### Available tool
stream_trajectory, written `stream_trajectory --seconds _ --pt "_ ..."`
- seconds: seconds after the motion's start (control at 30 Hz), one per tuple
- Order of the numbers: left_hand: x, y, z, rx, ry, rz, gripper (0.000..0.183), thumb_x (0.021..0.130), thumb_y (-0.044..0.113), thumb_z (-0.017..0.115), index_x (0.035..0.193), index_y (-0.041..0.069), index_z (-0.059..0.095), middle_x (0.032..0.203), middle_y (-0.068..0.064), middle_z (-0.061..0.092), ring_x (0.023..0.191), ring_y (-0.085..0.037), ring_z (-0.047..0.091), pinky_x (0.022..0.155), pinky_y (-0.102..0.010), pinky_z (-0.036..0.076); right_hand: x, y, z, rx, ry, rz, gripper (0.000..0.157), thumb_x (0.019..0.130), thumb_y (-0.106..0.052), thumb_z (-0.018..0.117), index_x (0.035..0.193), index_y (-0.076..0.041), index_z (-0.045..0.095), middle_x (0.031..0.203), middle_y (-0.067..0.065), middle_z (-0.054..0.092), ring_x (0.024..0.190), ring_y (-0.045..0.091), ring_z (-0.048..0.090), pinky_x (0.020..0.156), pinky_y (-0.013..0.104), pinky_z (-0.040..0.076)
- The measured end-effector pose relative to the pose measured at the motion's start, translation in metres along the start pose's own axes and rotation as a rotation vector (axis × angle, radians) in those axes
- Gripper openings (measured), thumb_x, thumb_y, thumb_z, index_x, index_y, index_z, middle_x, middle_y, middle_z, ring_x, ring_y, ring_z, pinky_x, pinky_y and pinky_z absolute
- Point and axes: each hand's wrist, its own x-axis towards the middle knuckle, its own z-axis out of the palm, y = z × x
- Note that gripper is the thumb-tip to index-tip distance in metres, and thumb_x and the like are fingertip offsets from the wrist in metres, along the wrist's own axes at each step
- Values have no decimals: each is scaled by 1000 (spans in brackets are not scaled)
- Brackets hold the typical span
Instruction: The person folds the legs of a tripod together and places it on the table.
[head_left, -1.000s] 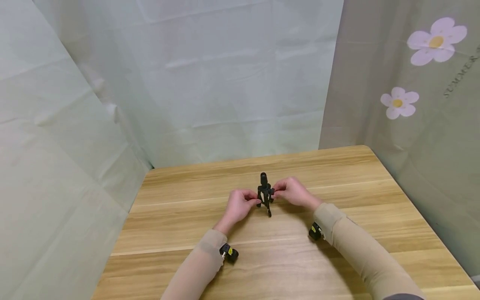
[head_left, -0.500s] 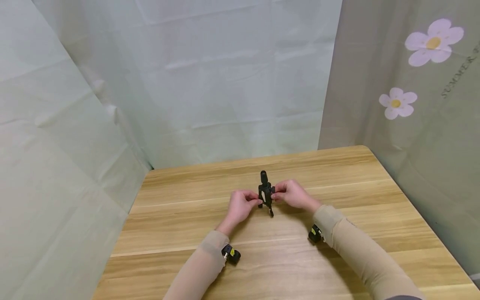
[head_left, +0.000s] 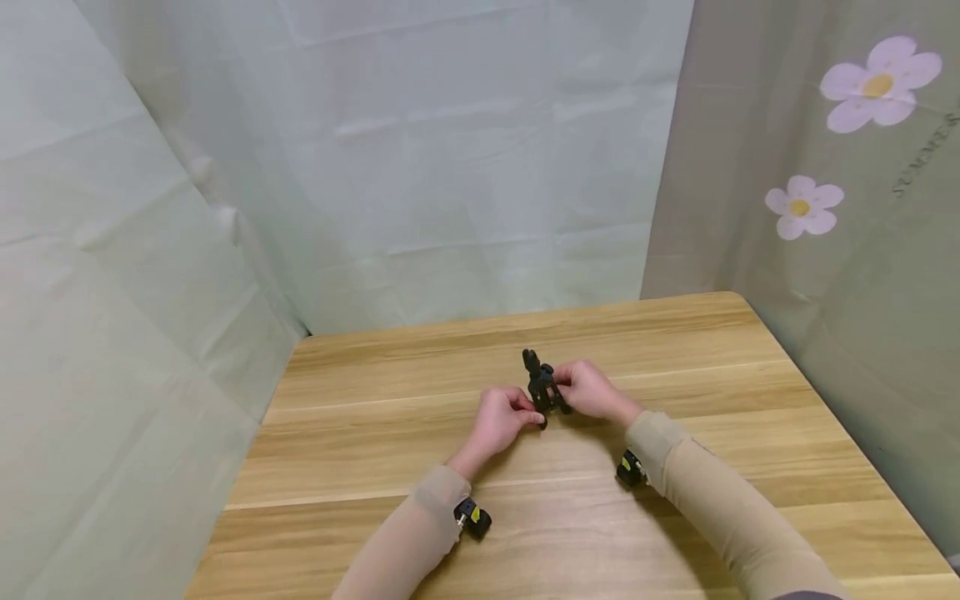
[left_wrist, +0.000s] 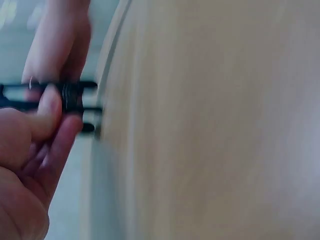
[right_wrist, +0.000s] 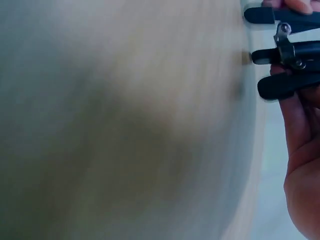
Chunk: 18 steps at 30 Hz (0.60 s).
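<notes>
A small black tripod stands nearly upright between both hands, its legs pointing down at the table. My left hand pinches a leg on the near left side, low down, between thumb and fingers. On the other side, my right hand grips the tripod with bent fingers, partly hidden behind it. In the right wrist view, dark leg ends fan slightly apart around a metal hinge bracket. The left wrist view shows the left thumb pressed on the tripod, with the right hand beyond.
Under the hands spreads a wood-grain table. Pale cloth hangs behind it and along the left, and a grey curtain with flowers borders the right. Each wrist wears a small black camera.
The left hand has shifted right and toward the near side, lower on the tripod. The tripod has turned and tilts slightly left at its top. The right hand has stayed about in place.
</notes>
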Motion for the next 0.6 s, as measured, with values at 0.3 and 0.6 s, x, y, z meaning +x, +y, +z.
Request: stream_trajectory --seconds 0.3,0.6 --pt "-8 5 10 34 22 -9 23 79 7 85 68 11 64 62 7 64 56 -3 59 51 -23 49 3 3 2 -64 -1 -62 16 88 5 66 89 -6 77 82 -2 74 73 10 63 66 27 53" --pt "-6 9 7 117 -33 59 18 82 9 82 73 15 68 67 10 65 61 -2 59 56 -22 51 -11 6 -18 -36 -117 -84 18 88 8 66 94 -6 76 89 -1 74 83 11 67 79 31 56"
